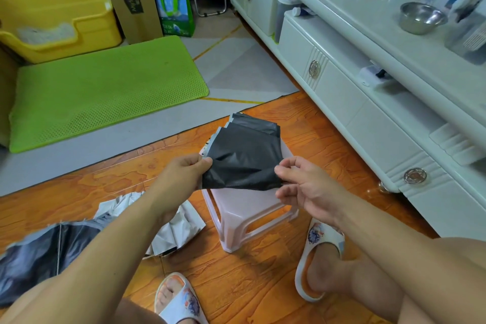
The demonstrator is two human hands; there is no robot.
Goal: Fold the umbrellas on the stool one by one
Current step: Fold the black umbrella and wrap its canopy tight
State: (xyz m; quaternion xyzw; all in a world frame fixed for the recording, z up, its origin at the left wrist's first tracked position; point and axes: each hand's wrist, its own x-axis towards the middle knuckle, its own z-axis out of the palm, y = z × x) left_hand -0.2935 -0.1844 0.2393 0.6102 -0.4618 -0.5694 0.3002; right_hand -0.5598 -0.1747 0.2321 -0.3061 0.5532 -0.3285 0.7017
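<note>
Fingers (203,163) of both hands pinch one umbrella (244,155) — another (79,239) lies floored.

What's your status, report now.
Both hands, left and right, pinch black umbrella over pink stool. Second umbrella waits on floor. Nothing blocking.

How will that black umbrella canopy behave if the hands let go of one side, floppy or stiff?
Probably floppy: the black umbrella canopy wrinkles and sags between the left hand and right hand, which pinch its edges. Likely light, since fingertip pinches hold it above the pink stool. The stacked folds at its far end may slide apart; the fabric looks smooth.
</note>
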